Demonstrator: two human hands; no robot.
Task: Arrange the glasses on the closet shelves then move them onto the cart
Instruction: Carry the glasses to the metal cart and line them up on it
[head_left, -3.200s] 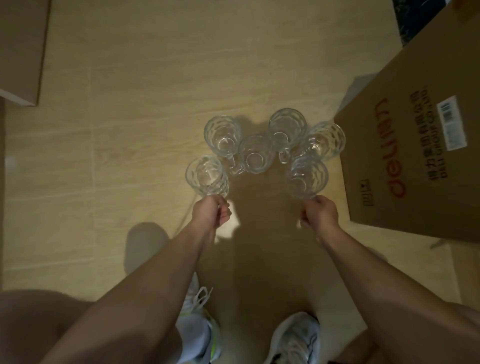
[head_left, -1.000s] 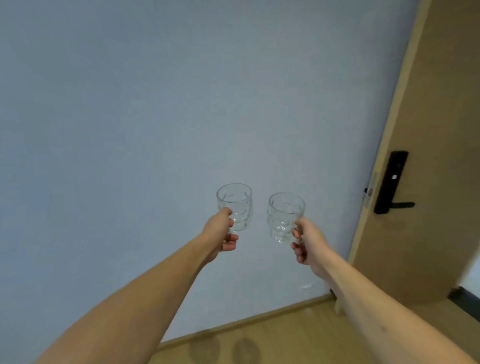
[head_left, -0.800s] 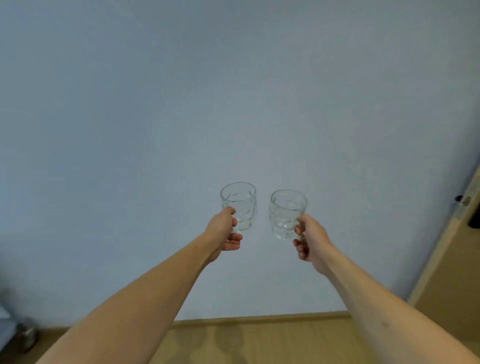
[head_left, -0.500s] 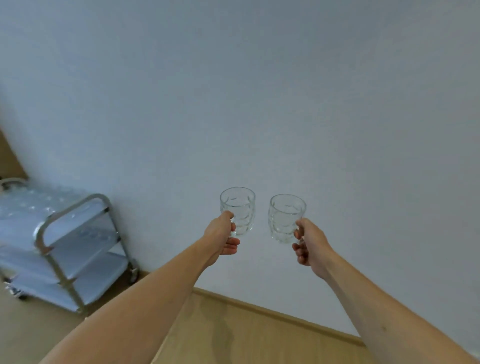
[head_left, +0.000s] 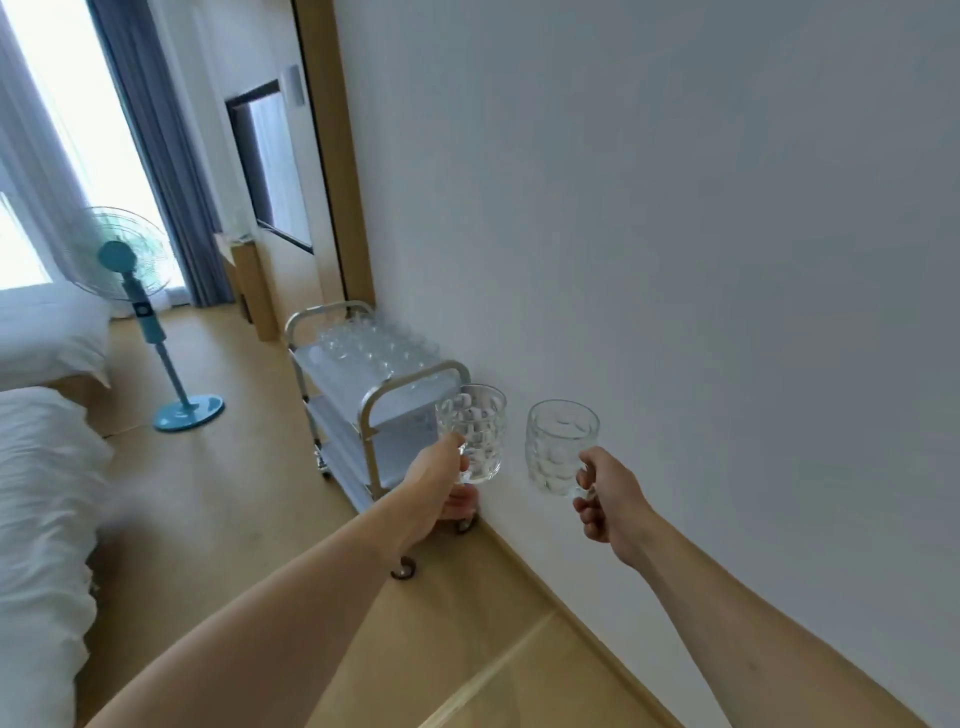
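Left mug (head_left: 474, 434): upright, in the air, left hand (head_left: 435, 488) curled round its handle. Right mug (head_left: 560, 447): upright, in the air, right hand (head_left: 609, 496) gripping its handle, fingers wrapped. The mugs sit near each other, not touching; the right one is close to the wall (head_left: 675, 260).

Cart (head_left: 374, 410): stands against the wall just beyond the left mug, three tiers, steel rail at each end. Top tier crowded with glasses (head_left: 374, 345) toward its far end; a bare strip remains at the near end. Lower tiers largely hidden.

Open floor (head_left: 218, 493) lies between cart and beds (head_left: 41, 467). Fan (head_left: 135, 291) stands well clear, near the window.

Versus half a second ago: the view has swung left; cart was at the left edge, now central and right ahead of the hands. Grips unchanged.
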